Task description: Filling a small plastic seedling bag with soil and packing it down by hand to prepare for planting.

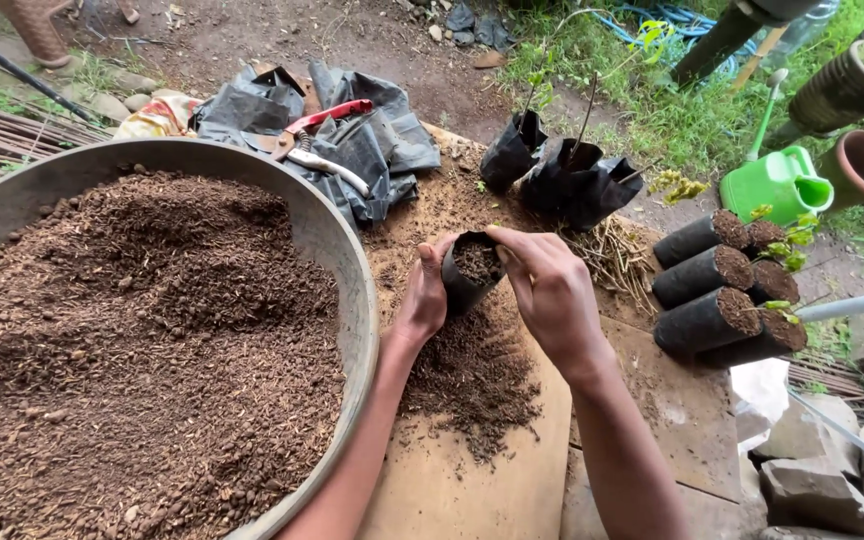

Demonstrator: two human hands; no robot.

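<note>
Head view, looking down on a soil-strewn wooden board [472, 490]. A large grey metal basin [347, 270] heaped with brown potting mix runs off the left and bottom edges. Both forearms are cut off at the bottom edge. Fingers cover much of the small black nursery bag [472, 270], so its lower half is hard to see. The bag stands upright near the board's centre, just right of the basin, filled with dark soil almost to its rim. The left hand [422, 295] wraps the bag's left side, thumb up along it. The right hand [552, 290] arches over from the right, fingertips pinching the rim. Filled bags [707, 275] lie stacked at right, near a green watering can [777, 185]. Red-handled pruning shears [317, 135] rest on crumpled black plastic behind.
</note>
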